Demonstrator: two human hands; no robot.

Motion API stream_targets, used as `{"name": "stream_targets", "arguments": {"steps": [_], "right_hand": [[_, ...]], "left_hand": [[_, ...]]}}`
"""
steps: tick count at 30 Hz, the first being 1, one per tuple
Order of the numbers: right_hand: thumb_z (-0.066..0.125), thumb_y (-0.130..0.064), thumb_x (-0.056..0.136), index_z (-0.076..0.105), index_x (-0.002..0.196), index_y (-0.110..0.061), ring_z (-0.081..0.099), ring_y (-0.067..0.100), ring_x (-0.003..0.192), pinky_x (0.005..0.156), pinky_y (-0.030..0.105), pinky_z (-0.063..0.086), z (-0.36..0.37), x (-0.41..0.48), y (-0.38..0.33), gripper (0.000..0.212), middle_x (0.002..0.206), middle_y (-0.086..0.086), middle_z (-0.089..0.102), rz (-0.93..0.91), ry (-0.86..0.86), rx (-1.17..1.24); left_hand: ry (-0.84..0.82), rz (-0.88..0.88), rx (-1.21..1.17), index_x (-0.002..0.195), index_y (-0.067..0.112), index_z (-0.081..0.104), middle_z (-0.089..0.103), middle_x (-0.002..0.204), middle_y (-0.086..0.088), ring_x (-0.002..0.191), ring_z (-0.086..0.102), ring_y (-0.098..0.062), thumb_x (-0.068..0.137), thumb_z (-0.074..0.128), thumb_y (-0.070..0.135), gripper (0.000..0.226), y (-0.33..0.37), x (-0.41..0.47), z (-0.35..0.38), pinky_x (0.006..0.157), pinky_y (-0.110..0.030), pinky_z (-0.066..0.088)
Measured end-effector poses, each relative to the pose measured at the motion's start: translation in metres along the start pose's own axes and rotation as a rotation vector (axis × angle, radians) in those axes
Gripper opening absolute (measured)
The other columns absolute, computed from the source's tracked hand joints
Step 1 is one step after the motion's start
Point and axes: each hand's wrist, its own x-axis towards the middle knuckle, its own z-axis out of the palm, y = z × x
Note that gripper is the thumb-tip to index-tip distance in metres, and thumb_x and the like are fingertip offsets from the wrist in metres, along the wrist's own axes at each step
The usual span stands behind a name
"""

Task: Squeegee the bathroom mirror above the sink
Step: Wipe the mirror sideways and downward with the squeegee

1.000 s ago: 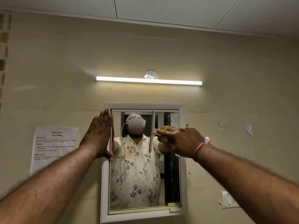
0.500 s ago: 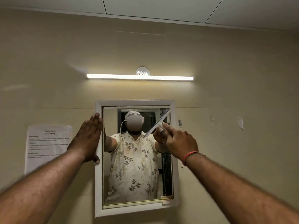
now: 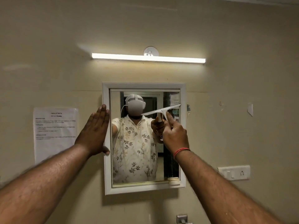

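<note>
- White plastic squeegee point(image 3: 161, 111) is lying against the upper right part of the mirror point(image 3: 142, 159), its blade running nearly level, tilting up toward the right edge of the glass.
- The right hand point(image 3: 175, 135) is gripping the squeegee's short handle from below, fingers curled tight around it, with the index finger stretching up along the stem toward the blade; a red thread band point(image 3: 180, 151) is circling the wrist.
- The left hand point(image 3: 95, 131) is spread flat, fingers together and pointing up, pressing on the white frame point(image 3: 106, 175) at the mirror's left side, with the thumb resting on the frame lower down.
- Both hands are sitting well apart, one on each side of the glass.
- A lit tube light point(image 3: 148, 58) is glowing on the wall above the mirror, and a printed paper sheet point(image 3: 55, 135) is hanging just left of the flat hand.
</note>
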Motion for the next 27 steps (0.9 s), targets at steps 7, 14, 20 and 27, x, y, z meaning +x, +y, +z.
{"name": "stream_targets", "arguments": {"steps": [7,14,20,27], "right_hand": [[0.048,-0.039,0.115,0.049,0.159,-0.052,0.060,0.010,0.107,0.096,0.028,0.052,0.017,-0.044,0.040,0.046,0.144,-0.003,0.072,0.080,0.017,-0.004],[0.048,-0.047,0.113,0.043,0.154,-0.067,0.070,0.021,0.115,0.106,0.049,0.061,0.034,-0.092,0.077,0.046,0.133,-0.003,0.076,0.179,0.050,-0.007],[0.049,-0.045,0.114,0.045,0.157,-0.063,0.062,0.003,0.099,0.106,0.041,0.059,0.042,-0.118,0.096,0.046,0.126,-0.011,0.073,0.230,0.074,-0.005],[0.049,-0.043,0.115,0.045,0.159,-0.059,0.060,-0.006,0.099,0.106,0.031,0.053,0.052,-0.139,0.113,0.047,0.127,-0.023,0.068,0.269,0.078,0.009]], "left_hand": [[0.064,0.072,-0.058,0.174,0.000,-0.015,-0.028,0.183,-0.019,0.172,-0.020,-0.036,0.037,0.105,0.071,0.194,0.004,-0.037,0.044,0.140,-0.056,0.010],[0.073,0.054,-0.132,0.174,-0.002,-0.009,-0.020,0.184,-0.021,0.173,-0.013,-0.039,0.044,0.107,0.065,0.187,0.021,-0.077,0.087,0.139,-0.059,0.016],[0.032,0.024,-0.163,0.174,-0.003,-0.009,-0.022,0.183,-0.024,0.172,-0.015,-0.041,0.051,0.107,0.062,0.182,0.035,-0.100,0.121,0.140,-0.059,0.013],[0.021,0.047,-0.189,0.174,-0.003,-0.008,-0.020,0.183,-0.024,0.172,-0.015,-0.041,0.059,0.106,0.056,0.173,0.034,-0.113,0.144,0.140,-0.058,0.009]]}}
